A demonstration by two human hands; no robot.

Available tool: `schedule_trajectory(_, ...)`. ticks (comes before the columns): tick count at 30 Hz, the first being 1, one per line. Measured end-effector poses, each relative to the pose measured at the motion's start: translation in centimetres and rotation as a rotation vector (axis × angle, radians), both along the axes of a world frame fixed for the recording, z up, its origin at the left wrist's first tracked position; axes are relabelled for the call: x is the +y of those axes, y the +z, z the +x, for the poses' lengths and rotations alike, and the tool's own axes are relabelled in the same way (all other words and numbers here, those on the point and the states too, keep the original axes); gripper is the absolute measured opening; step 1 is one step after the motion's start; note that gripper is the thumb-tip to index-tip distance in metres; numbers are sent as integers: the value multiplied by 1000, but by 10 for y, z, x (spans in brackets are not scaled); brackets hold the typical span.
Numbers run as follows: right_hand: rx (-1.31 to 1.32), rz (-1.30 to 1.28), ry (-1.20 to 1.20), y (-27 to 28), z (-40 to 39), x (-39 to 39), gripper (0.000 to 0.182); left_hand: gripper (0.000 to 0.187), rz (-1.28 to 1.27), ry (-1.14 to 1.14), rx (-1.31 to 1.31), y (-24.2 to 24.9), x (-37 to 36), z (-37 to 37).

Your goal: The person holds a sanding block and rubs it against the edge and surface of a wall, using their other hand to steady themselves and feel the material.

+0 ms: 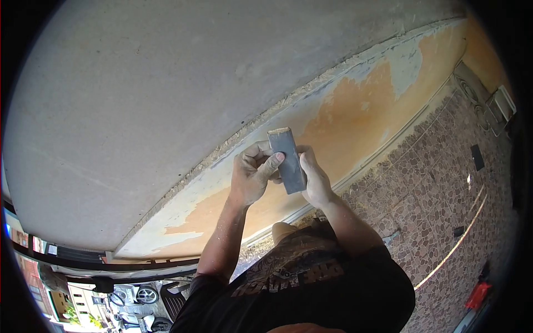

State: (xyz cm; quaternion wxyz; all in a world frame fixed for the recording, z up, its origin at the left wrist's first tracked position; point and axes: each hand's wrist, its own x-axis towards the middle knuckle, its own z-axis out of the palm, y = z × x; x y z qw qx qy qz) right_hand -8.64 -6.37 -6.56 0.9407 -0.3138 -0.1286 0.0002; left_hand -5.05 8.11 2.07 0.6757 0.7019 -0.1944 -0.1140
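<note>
In front of my chest, both hands hold a sanding block (287,161), a flat oblong with a dark grey face and a pale, rough top end. My left hand (252,172) grips it from the left, thumb pressed on the dark face and fingers curled behind. Along the opposite edge lies my right hand (316,176), closed against the block, its fingertips partly hidden behind it. Pale dust coats both hands. Beyond them is a wall band (350,111) with patches of orange paint and whitish filler.
A large grey plastered surface (155,100) fills the upper left, with a rough edge. Patterned stone flooring (400,194) spreads to the right, with a dark flat piece (477,157), a yellowish cord (451,251) and a red object (478,295). Motorcycles (136,295) stand at lower left.
</note>
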Motion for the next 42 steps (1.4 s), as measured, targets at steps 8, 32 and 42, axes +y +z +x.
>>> schedule_trajectory(8, -98, 66, 123, -25, 11, 2, 31, 32, 194, -41, -163, -9, 15, 13)
schedule_trajectory(32, 49, -948, -1578, -78, 129, -21, 55, 41, 1045, 373, -1460, 11, 55, 76)
schedule_trajectory(42, -18, -933, -1477, -95, 113, -5, 55, 42, 1118, 417, -1468, 7, 50, 77)
